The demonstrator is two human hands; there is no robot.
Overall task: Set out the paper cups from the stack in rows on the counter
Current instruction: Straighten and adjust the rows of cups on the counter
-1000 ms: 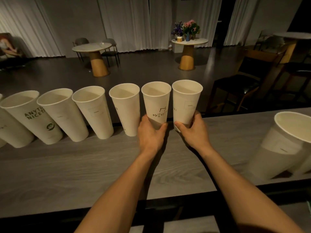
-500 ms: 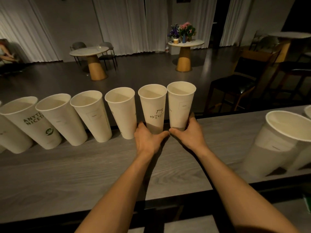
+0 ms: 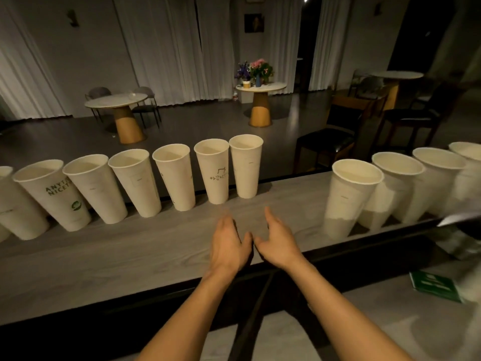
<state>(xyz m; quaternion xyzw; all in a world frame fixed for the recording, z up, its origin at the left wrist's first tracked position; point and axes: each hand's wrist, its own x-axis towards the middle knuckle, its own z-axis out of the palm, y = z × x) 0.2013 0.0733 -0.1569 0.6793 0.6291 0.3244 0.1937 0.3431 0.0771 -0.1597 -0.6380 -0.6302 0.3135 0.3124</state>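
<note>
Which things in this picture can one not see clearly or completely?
All in the head view:
- Left end cup: cut off by the left edge.
- Right end cup: blurred, cut off by the right edge.
- Green lettering: its end curves out of sight round the cup.
- Small print: too small to read.
- Green item: partly behind a blurred pale shape; unidentifiable.
- Left hand: fingertips blurred.

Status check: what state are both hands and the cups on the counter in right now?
Left hand: open, holding nothing.
Right hand: open, holding nothing.
Left row of cups: upright, mouths up, along the far edge of the counter.
End cup of that row: upright, untouched.
Right group of cups: upright, mouths up, apart from the row.
</note>
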